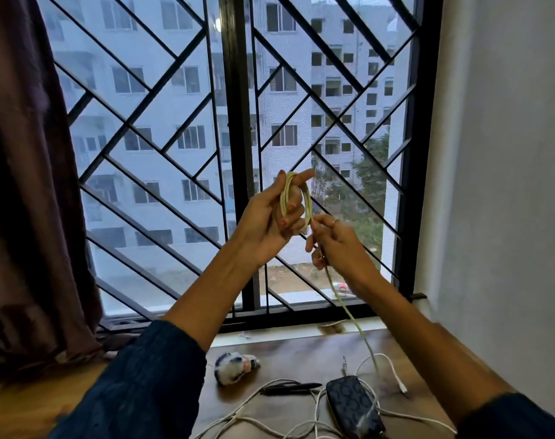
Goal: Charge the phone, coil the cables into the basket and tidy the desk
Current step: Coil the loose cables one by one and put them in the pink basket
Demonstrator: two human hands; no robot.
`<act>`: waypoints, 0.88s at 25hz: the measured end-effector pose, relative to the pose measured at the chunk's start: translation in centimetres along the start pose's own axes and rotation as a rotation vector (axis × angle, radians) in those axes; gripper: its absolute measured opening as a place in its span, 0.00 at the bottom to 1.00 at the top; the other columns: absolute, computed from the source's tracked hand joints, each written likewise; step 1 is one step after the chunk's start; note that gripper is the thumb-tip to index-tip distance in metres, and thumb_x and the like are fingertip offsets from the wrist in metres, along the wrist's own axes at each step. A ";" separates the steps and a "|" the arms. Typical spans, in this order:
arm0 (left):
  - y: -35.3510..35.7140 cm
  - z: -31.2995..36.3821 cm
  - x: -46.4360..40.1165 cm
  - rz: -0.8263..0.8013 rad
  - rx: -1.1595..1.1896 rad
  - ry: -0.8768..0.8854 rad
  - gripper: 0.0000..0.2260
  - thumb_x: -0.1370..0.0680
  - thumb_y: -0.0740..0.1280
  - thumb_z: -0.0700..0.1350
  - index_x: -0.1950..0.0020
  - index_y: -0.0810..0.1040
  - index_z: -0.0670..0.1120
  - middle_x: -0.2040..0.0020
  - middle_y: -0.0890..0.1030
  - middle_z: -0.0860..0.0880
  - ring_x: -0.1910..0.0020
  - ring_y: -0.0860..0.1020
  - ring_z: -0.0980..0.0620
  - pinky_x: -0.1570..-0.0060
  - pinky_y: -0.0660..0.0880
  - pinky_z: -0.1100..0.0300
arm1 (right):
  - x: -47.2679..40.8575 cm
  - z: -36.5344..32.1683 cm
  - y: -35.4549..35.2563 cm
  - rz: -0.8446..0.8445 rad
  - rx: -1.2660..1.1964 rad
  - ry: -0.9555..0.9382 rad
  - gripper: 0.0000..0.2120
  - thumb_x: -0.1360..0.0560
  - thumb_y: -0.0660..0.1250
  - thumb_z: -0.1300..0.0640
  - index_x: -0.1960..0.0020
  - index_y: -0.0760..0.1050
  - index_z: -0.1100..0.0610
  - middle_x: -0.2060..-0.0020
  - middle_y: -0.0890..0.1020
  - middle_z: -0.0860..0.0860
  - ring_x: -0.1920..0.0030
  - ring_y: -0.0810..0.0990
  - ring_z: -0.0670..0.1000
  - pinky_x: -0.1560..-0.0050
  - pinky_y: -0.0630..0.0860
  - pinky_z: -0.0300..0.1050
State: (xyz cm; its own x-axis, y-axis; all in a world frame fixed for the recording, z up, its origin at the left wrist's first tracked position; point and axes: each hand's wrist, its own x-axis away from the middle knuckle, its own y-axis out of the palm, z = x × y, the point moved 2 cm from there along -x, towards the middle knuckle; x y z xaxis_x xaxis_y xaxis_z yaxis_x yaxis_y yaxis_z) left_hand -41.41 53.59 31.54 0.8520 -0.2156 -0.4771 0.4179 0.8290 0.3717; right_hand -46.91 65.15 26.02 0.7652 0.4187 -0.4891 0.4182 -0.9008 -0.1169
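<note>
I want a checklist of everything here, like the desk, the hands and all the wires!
Surface: brown wooden desk, mostly bare near the window.
Job's things: phone in a patterned case lies on the desk; no basket seen.
Clutter: black pen; small black-and-white soft object.
Hands: left hand holds the coiled cream cable; right hand pinches its trailing end.
Cables: white cables lie tangled around the phone.
Surroundings: barred window, dark curtain, white wall.

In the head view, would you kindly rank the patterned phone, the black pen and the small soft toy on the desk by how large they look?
1. Patterned phone, clearly largest, though nearest the camera.
2 and 3. Black pen and small soft toy: the pen is longer, the toy bulkier, so I would not rank them.
</note>
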 end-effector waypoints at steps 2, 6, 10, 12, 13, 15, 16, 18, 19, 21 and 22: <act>0.2 -0.3 -0.2 0.017 0.028 0.007 0.17 0.17 0.51 0.48 0.35 0.71 0.42 0.69 0.78 0.53 0.76 0.73 0.58 0.73 0.69 0.66 | 0.7 0.6 0.6 -0.073 0.056 0.048 0.11 0.18 0.54 0.56 0.41 0.71 0.58 0.67 0.76 0.54 0.78 0.72 0.46 0.75 0.69 0.38; 0.2 -0.8 -0.8 0.086 -0.025 0.090 0.08 0.18 0.54 0.43 0.43 0.70 0.46 0.52 0.84 0.50 0.57 0.83 0.52 0.60 0.78 0.64 | 2.3 0.7 1.5 -0.276 0.199 0.145 0.11 0.18 0.54 0.59 0.37 0.67 0.56 0.66 0.78 0.54 0.74 0.74 0.49 0.73 0.71 0.38; -0.1 -1.7 -1.0 0.216 -0.596 0.134 0.10 0.17 0.52 0.43 0.49 0.69 0.57 0.43 0.81 0.49 0.49 0.81 0.48 0.46 0.78 0.55 | 3.1 -0.1 1.5 -0.311 0.480 0.141 0.11 0.19 0.54 0.60 0.38 0.68 0.55 0.67 0.78 0.53 0.75 0.73 0.47 0.72 0.70 0.37; -0.3 -2.3 -0.7 0.194 -0.837 0.110 0.11 0.17 0.52 0.42 0.47 0.66 0.59 0.42 0.79 0.46 0.51 0.81 0.47 0.46 0.76 0.52 | 2.7 -0.9 0.8 -0.261 0.703 0.072 0.11 0.20 0.58 0.58 0.39 0.73 0.56 0.70 0.77 0.49 0.73 0.72 0.43 0.70 0.68 0.35; -0.4 -2.5 -0.6 0.167 -0.897 0.098 0.11 0.17 0.52 0.42 0.42 0.64 0.59 0.43 0.80 0.46 0.55 0.81 0.49 0.52 0.77 0.56 | 2.5 -1.3 0.3 -0.248 0.820 0.042 0.11 0.20 0.60 0.56 0.40 0.75 0.56 0.70 0.76 0.48 0.71 0.72 0.42 0.69 0.67 0.35; -0.7 -2.6 -0.6 0.112 -1.017 0.063 0.17 0.17 0.53 0.41 0.30 0.57 0.54 0.48 0.80 0.48 0.63 0.80 0.53 0.61 0.75 0.64 | 2.4 -2.2 -0.8 -0.216 0.969 0.016 0.10 0.22 0.63 0.55 0.44 0.78 0.56 0.70 0.73 0.45 0.68 0.73 0.46 0.66 0.67 0.40; -1.0 -2.7 -0.7 0.089 -1.083 0.035 0.20 0.17 0.54 0.40 0.26 0.54 0.49 0.49 0.80 0.47 0.64 0.80 0.52 0.61 0.75 0.64 | 2.4 -2.7 -1.4 -0.193 1.007 0.009 0.09 0.22 0.64 0.54 0.46 0.79 0.57 0.70 0.72 0.45 0.66 0.74 0.49 0.64 0.68 0.42; -1.4 -2.9 -0.8 0.042 -1.219 -0.014 0.20 0.17 0.55 0.40 0.25 0.56 0.42 0.50 0.81 0.41 0.64 0.79 0.50 0.58 0.77 0.56 | 2.2 -3.9 -2.4 -0.151 1.048 -0.011 0.08 0.23 0.65 0.54 0.50 0.80 0.56 0.70 0.75 0.47 0.64 0.76 0.52 0.61 0.69 0.43; -1.6 -3.1 -0.8 0.018 -1.284 -0.037 0.20 0.17 0.55 0.40 0.26 0.57 0.43 0.52 0.81 0.40 0.66 0.78 0.50 0.58 0.78 0.55 | 2.1 -4.6 -2.9 -0.131 1.063 -0.033 0.08 0.23 0.65 0.53 0.50 0.80 0.56 0.68 0.77 0.50 0.64 0.77 0.52 0.61 0.70 0.44; -1.8 -3.4 -0.6 -0.007 -1.315 -0.085 0.19 0.17 0.55 0.42 0.26 0.59 0.44 0.61 0.79 0.44 0.70 0.73 0.53 0.65 0.74 0.59 | 1.8 -5.9 -3.7 -0.101 1.088 -0.099 0.09 0.23 0.65 0.53 0.49 0.81 0.56 0.64 0.80 0.53 0.64 0.77 0.53 0.61 0.72 0.44; -1.8 -3.4 -0.5 0.012 -1.242 -0.117 0.17 0.17 0.54 0.44 0.28 0.61 0.43 0.65 0.75 0.47 0.72 0.70 0.54 0.69 0.70 0.61 | 1.7 -6.5 -4.1 -0.089 1.088 -0.131 0.09 0.24 0.66 0.53 0.49 0.81 0.56 0.63 0.81 0.54 0.64 0.78 0.52 0.61 0.72 0.43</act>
State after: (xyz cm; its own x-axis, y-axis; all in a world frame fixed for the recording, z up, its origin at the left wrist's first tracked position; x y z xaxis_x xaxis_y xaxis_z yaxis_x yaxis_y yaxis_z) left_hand -43.71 53.95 28.38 0.9032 -0.1962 -0.3817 -0.1164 0.7441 -0.6579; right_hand -44.17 70.29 31.27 0.6688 0.5296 -0.5218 -0.2355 -0.5148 -0.8243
